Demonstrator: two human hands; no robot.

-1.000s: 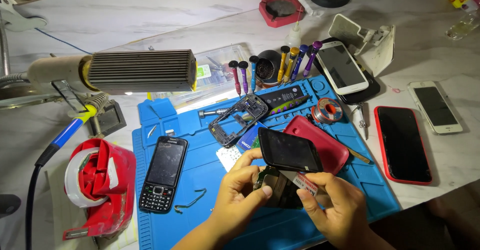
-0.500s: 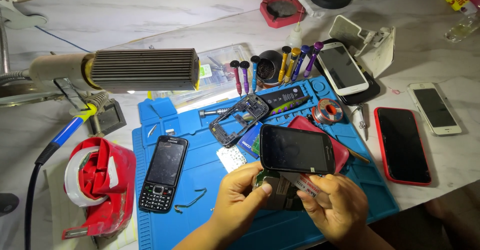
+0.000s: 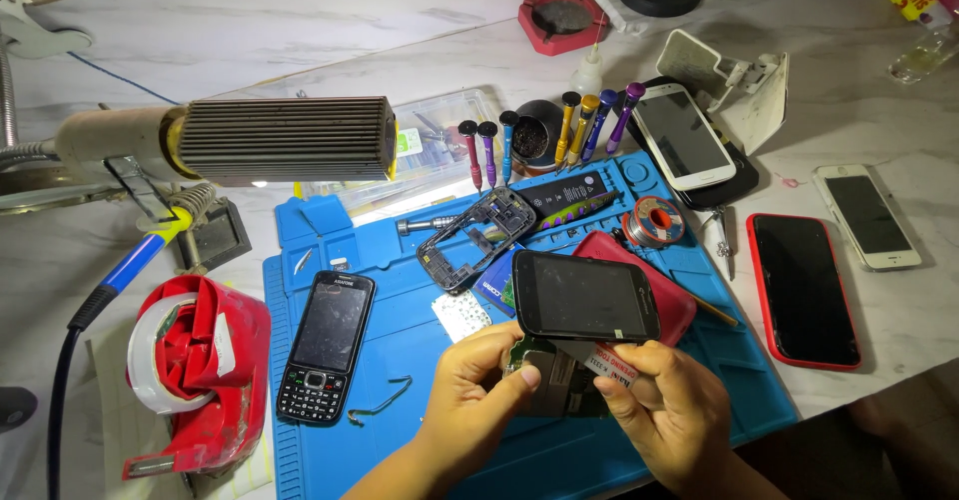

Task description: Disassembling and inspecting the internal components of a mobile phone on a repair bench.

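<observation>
Glossy black phone (image 3: 585,295), apparently opened, pinched between left hand (image 3: 478,400) and right hand (image 3: 671,412) fingers.

One head cam, looking steeply down & fwd over blue work mat (image 3: 420,330), close above both hands; no 2nd view.

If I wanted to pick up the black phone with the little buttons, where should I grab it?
Probably best by its two long edges, near the middle, coming down from above. The black keypad phone lies flat, screen up, on the blue mat, so there is nothing to get under. Its narrow body suits a pinch across the width, and both long sides look free; the bent wire lies just off its lower corner.
</observation>
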